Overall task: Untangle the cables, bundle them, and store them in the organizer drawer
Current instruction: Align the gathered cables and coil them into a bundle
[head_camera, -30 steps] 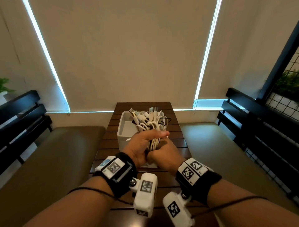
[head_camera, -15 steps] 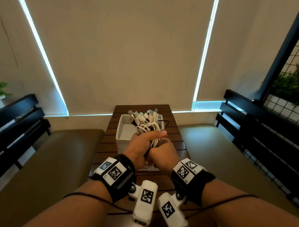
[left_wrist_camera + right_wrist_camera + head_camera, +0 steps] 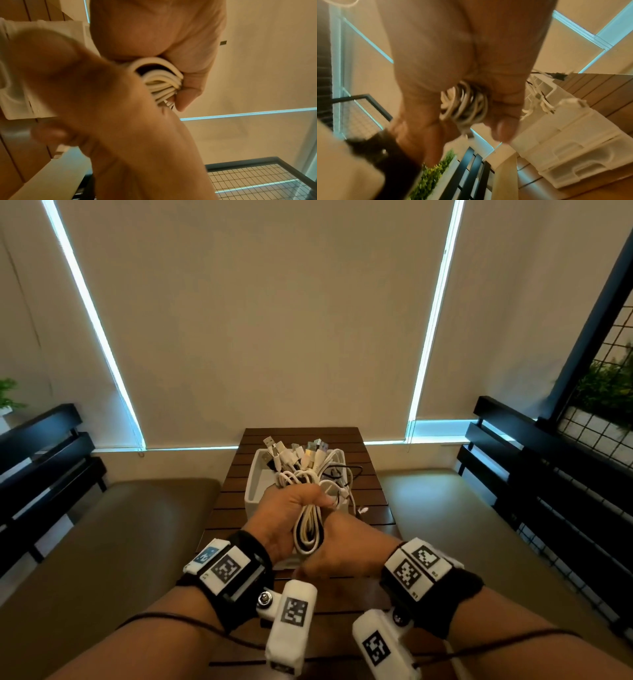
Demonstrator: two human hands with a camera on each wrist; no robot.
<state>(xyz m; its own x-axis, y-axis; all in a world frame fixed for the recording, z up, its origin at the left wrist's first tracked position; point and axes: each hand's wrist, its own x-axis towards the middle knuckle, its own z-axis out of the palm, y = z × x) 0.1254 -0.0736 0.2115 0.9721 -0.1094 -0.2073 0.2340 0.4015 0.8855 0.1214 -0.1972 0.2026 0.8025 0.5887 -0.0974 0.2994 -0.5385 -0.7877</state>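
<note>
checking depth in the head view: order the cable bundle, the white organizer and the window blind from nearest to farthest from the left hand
1. cable bundle: gripped in the left hand.
2. white organizer: just beyond the hand, on the table.
3. window blind: far behind the table, on the back wall.

Seating nook, possibly a café or lounge: slatted wooden table (image 3: 370,474) between cushioned benches (image 3: 113,529), roller blinds (image 3: 274,320) behind.
</note>
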